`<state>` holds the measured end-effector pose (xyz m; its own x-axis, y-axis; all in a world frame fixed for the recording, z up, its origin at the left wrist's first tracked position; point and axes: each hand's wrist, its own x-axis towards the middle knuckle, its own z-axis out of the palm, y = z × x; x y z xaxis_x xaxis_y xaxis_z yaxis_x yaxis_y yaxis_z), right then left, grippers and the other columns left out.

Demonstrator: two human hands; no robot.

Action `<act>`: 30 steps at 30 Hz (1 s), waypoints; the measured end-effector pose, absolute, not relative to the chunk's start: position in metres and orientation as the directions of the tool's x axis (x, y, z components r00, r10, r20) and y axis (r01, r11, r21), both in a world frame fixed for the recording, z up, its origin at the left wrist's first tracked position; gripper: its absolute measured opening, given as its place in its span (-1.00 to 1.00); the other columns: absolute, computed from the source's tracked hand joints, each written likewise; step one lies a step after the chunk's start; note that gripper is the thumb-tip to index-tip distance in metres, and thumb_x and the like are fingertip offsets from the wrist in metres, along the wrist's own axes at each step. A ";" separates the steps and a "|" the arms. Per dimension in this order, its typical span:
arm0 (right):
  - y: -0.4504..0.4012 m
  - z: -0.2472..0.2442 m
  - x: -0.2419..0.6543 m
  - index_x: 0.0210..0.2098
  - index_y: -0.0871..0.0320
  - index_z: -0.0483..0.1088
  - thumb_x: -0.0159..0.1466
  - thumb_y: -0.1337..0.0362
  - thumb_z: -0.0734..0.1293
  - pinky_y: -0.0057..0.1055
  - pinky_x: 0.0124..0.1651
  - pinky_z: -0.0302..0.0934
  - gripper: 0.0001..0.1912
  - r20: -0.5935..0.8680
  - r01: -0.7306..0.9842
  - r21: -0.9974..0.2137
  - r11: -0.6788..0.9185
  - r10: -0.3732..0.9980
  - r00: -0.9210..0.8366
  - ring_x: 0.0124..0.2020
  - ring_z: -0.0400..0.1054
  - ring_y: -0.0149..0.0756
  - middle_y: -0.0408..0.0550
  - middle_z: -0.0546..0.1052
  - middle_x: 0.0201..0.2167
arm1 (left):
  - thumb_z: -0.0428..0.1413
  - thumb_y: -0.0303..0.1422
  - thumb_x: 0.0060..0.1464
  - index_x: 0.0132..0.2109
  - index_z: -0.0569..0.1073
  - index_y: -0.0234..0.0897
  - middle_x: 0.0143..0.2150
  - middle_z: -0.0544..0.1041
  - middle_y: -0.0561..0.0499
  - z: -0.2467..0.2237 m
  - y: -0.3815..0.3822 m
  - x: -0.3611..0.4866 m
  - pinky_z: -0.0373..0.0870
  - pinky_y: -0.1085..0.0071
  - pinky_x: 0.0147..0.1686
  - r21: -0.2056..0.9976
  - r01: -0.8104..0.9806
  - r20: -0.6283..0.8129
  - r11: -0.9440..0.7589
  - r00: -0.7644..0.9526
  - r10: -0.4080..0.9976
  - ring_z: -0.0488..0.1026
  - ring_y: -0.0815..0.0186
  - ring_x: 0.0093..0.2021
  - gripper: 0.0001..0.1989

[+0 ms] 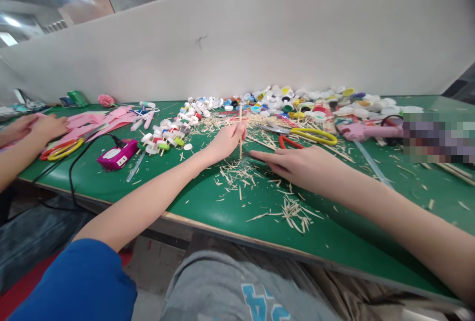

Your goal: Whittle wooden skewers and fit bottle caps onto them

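Note:
My left hand is closed around a thin wooden stick, which stands upright with its lower end close to the green tabletop. Right beside that lower end is my right hand, its index finger stretched along the dark, thin blade of a knife. Most of the knife is hidden under the fingers. Pale wood shavings lie scattered beneath the stick, with another small heap nearer the table edge. Scissors with yellow and orange handles rest just beyond my right hand.
Many plastic bottle caps are piled along the white partition. Caps on sticks sit left of my hand, near a magenta power adapter with a black cable. Another person's hands work at pink paper on the left.

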<state>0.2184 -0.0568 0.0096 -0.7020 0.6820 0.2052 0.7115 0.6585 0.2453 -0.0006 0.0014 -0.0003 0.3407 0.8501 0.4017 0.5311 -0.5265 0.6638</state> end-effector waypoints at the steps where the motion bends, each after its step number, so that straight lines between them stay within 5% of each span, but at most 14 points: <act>1: -0.057 0.009 0.218 0.27 -0.21 0.17 0.37 0.20 0.07 -0.53 -0.54 -0.34 -0.50 0.201 0.705 0.245 0.665 0.677 -0.708 -0.64 -0.06 -0.60 -0.18 0.49 -0.34 | -0.34 -0.05 0.27 -0.43 0.28 -0.29 -0.47 0.34 0.03 0.000 0.001 -0.001 0.25 0.46 -0.28 0.671 0.528 0.397 -0.521 0.339 0.853 0.28 0.44 -0.41 -0.46; 10: -0.063 0.015 0.215 0.23 -0.28 0.21 0.35 0.16 0.06 -0.50 -0.51 -0.35 -0.52 0.262 0.754 0.259 0.603 0.708 -0.656 -0.66 -0.13 -0.57 -0.21 0.44 -0.51 | -0.32 -0.06 0.28 -0.44 0.28 -0.30 -0.48 0.32 0.05 0.002 0.000 0.001 0.21 0.46 -0.29 0.682 0.507 0.400 -0.527 0.345 0.849 0.24 0.45 -0.43 -0.47; 13: -0.062 0.014 0.214 0.26 -0.26 0.17 0.35 0.18 0.05 -0.49 -0.53 -0.33 -0.50 0.261 0.737 0.252 0.627 0.690 -0.676 -0.65 -0.07 -0.57 -0.20 0.47 -0.42 | -0.32 -0.08 0.28 -0.44 0.28 -0.30 -0.49 0.30 0.05 0.003 -0.002 0.002 0.20 0.46 -0.29 0.687 0.503 0.397 -0.524 0.344 0.851 0.24 0.45 -0.43 -0.48; 19: -0.060 0.011 0.208 0.25 -0.20 0.21 0.35 0.19 0.07 -0.55 -0.51 -0.26 -0.51 0.184 0.738 0.157 0.656 0.715 -0.674 -0.57 0.13 -0.55 -0.15 0.49 -0.39 | -0.32 -0.08 0.28 -0.44 0.27 -0.29 -0.49 0.31 0.05 0.003 -0.002 0.001 0.20 0.45 -0.28 0.694 0.493 0.397 -0.525 0.346 0.850 0.24 0.44 -0.43 -0.49; 30: -0.067 0.028 0.216 0.21 -0.28 0.25 0.34 0.13 0.07 -0.63 -0.56 -0.15 -0.53 0.028 0.789 0.085 0.609 0.790 -0.613 -0.69 0.03 -0.60 -0.17 0.34 -0.63 | -0.33 -0.07 0.28 -0.44 0.27 -0.29 -0.49 0.31 0.05 0.004 -0.003 0.001 0.22 0.44 -0.28 0.684 0.506 0.391 -0.526 0.354 0.850 0.25 0.44 -0.43 -0.48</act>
